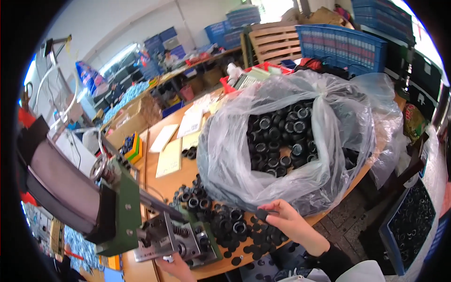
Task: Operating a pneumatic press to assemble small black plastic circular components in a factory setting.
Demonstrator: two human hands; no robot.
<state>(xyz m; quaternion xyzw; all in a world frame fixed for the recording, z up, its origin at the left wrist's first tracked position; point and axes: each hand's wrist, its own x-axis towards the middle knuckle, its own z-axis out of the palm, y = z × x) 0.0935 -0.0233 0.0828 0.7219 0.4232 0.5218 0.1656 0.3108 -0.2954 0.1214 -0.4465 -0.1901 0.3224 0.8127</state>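
Observation:
My right hand (292, 225) pinches a small black disc (261, 215) between thumb and fingertips, just in front of the clear plastic bag. Below it, many loose black discs (256, 242) lie spread on the wooden table (225, 271). Low at the left, my left hand (174, 268) is at the metal head of a green bench press (185, 239); the press hides most of its fingers. Beside the press lies a heap of black ring-shaped parts (230, 223). The open plastic bag (225, 155) holds many similar black round parts (277, 134).
Papers and cards (169, 157) lie on the table behind the press, near a yellow bin (135, 149). A red tray (228, 85) stands behind the bag. Blue crates (343, 47) are stacked at the back right. On the right, a blue-rimmed crate (392, 244) holds black parts.

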